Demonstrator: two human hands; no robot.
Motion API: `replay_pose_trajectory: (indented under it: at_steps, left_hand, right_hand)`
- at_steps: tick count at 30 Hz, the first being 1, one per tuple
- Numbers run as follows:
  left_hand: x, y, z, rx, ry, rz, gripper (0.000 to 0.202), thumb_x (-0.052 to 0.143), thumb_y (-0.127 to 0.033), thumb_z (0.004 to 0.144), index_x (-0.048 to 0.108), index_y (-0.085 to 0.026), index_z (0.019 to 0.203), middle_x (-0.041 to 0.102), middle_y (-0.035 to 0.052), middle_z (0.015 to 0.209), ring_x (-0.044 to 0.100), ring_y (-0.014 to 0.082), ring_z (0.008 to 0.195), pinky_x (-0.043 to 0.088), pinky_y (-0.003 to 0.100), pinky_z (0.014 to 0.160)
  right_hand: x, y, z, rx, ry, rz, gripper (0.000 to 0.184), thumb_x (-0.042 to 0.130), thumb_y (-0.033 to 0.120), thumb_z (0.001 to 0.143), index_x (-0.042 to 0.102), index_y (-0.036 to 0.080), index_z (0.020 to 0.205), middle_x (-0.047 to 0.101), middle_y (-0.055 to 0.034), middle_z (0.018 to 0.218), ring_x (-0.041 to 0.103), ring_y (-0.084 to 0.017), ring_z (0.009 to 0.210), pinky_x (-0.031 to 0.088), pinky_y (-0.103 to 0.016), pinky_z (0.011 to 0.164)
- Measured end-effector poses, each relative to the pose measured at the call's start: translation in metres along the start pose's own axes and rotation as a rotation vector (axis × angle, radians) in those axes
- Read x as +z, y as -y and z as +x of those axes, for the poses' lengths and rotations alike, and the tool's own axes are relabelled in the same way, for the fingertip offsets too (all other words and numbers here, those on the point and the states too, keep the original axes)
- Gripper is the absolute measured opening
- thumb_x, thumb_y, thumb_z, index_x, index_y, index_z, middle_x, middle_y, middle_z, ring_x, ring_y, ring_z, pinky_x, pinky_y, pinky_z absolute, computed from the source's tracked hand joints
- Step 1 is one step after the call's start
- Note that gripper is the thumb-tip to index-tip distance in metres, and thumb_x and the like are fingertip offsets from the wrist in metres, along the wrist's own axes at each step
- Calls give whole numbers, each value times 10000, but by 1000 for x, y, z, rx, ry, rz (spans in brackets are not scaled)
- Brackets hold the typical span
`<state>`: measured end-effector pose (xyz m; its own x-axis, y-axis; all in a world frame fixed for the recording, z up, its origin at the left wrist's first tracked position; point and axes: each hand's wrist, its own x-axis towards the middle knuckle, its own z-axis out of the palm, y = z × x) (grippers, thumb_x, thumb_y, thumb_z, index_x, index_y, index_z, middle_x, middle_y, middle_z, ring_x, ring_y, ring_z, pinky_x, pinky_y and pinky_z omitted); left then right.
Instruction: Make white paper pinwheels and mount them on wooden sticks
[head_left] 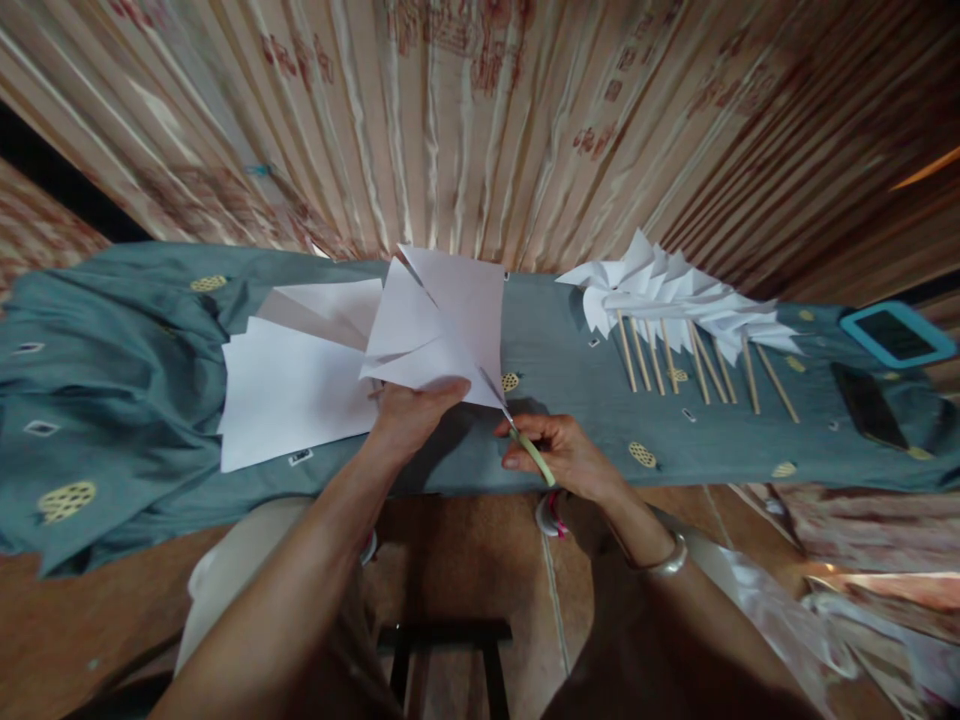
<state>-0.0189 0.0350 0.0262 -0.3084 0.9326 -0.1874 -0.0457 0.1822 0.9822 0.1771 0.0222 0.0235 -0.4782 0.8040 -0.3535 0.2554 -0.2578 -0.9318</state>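
A square sheet of white paper [457,320] is held up over the table, with slits running in from its corners. My left hand [416,410] grips its near edge, thumb on top and fingers hidden beneath. In my right hand [559,448] is a pair of scissors [534,455] with pale green handles. Their blades lie at the sheet's near right corner. Left of the held sheet, more white paper [300,395] lies in an uneven, overlapping stack.
Several white paper pinwheels [675,290] on wooden sticks lie in a row on the right. Beyond them are a blue-framed device [896,333] and a dark phone [868,405]. A green cloth [540,340] with pineapple prints covers the narrow table; a pleated curtain [465,130] hangs behind.
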Motion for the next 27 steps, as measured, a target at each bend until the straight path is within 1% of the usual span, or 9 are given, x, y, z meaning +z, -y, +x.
replay_pose_trajectory:
  at_steps: [2, 6, 11, 13, 17, 22, 27]
  left_hand:
    - [1, -1, -2, -17, 25, 1, 243, 745, -316, 505, 596, -171, 631, 672, 69, 729, 643, 231, 751, 545, 383, 797]
    - [1, -6, -5, -19, 8, 6, 247, 747, -301, 501, 602, -183, 663, 688, 60, 745, 663, 254, 842, 534, 396, 861]
    - [1, -14, -10, -16, 31, 18, 234, 740, -259, 509, 622, -178, 694, 705, 55, 758, 667, 265, 914, 518, 397, 903]
    - [1, -15, -11, -22, 41, 20, 221, 736, -246, 513, 619, -180, 688, 705, 56, 764, 666, 263, 921, 513, 392, 909]
    - [1, -14, -10, -51, 61, 16, 178, 733, -248, 534, 607, -188, 646, 691, 58, 713, 665, 270, 930, 511, 393, 908]
    - [0, -9, -7, 3, 36, 32, 217, 748, -260, 518, 607, -200, 671, 705, 49, 748, 666, 266, 918, 512, 390, 915]
    - [0, -4, -5, 1, 36, 41, 226, 734, -301, 523, 582, -198, 654, 695, 51, 724, 671, 263, 879, 533, 392, 867]
  right_hand:
    - [0, 0, 0, -5, -5, -3, 476, 862, 444, 560, 699, 164, 909, 605, 39, 616, 477, -83, 529, 387, -223, 519]
    - [-1, 0, 0, 2, -5, -15, 483, 859, 443, 569, 705, 165, 933, 603, 33, 633, 473, -88, 546, 386, -230, 532]
    - [-1, 2, -1, 1, 2, -23, 503, 856, 452, 574, 704, 164, 956, 603, 30, 646, 478, -90, 558, 391, -233, 543]
    - [-1, 2, -1, 1, 5, -29, 499, 846, 459, 589, 704, 168, 968, 602, 29, 651, 482, -93, 560, 396, -235, 548]
    - [0, 1, 0, -1, 11, -19, 507, 843, 469, 589, 702, 165, 970, 606, 22, 661, 489, -101, 569, 396, -237, 542]
    - [1, 2, 0, 15, -15, 7, 520, 868, 453, 543, 701, 154, 934, 613, 30, 647, 481, -89, 563, 395, -223, 538]
    - [2, 3, 1, 14, -23, 32, 518, 877, 435, 527, 703, 150, 924, 627, 30, 644, 489, -88, 561, 401, -215, 524]
